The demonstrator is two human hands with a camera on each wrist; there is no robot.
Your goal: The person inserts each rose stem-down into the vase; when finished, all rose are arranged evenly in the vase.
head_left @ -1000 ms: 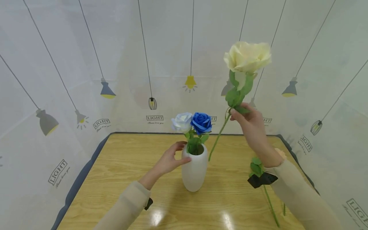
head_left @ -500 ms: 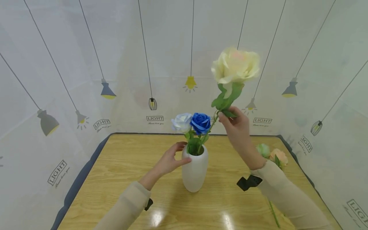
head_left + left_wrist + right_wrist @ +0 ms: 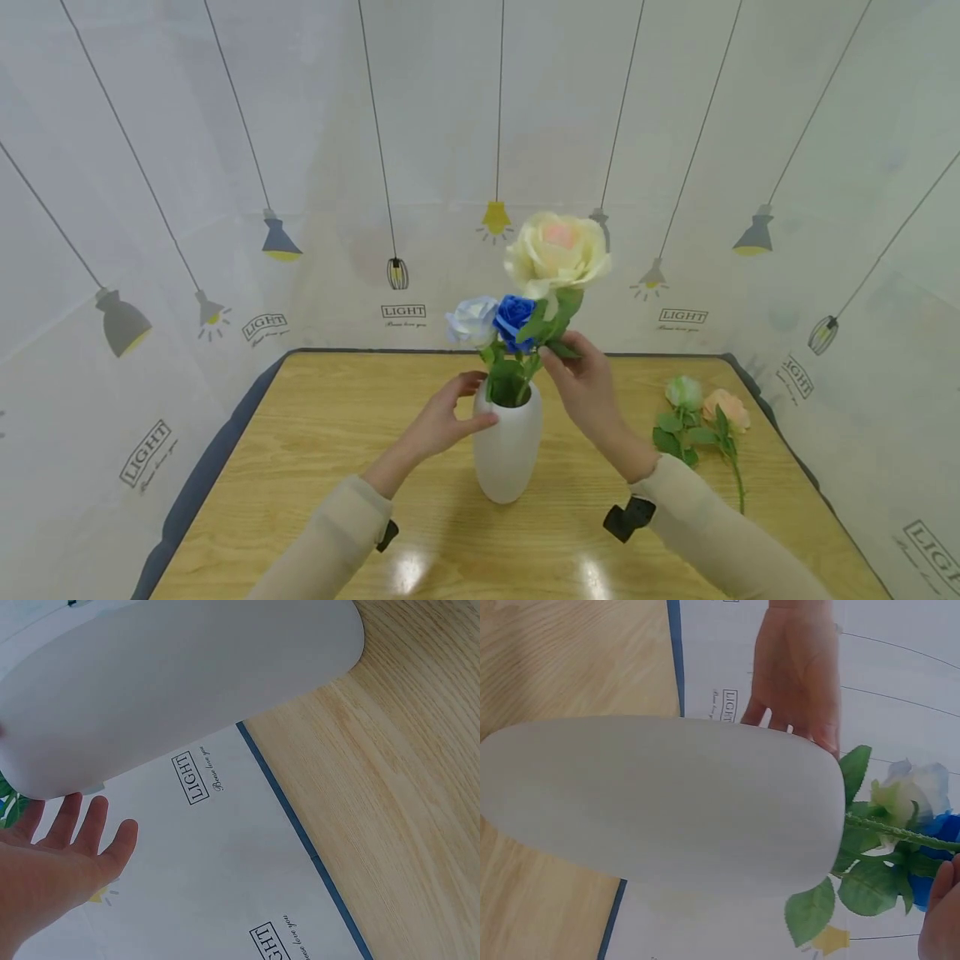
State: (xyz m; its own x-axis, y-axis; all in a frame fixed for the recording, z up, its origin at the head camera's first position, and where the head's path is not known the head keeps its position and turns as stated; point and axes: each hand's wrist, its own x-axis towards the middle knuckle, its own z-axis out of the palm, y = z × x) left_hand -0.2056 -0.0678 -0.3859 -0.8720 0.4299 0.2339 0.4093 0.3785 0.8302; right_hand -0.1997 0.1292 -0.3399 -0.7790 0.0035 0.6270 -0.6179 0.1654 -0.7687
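A white vase [image 3: 506, 458] stands upright on the wooden table. My left hand [image 3: 442, 421] steadies it near the rim, thumb on the near side and fingers around the far side; fingertips [image 3: 97, 806] meet its wall in the left wrist view. In the vase stand a pale blue-white rose [image 3: 472, 321] and a blue rose [image 3: 513, 323]. My right hand [image 3: 588, 396] pinches the stem of a large cream rose [image 3: 558, 254] just below its leaves. This stem [image 3: 892, 831] slants down into the vase mouth; its lower end is hidden inside.
On the right of the table [image 3: 322, 450] lie a pale green rose [image 3: 684, 392] and a peach rose [image 3: 726, 410], their leaves overlapping. A white cloth backdrop [image 3: 435, 125] printed with lamps rises behind the table's far edge.
My right hand has brought the cream rose left and down, its stem going from beside the vase into the mouth. The left hand and vase have stayed put.
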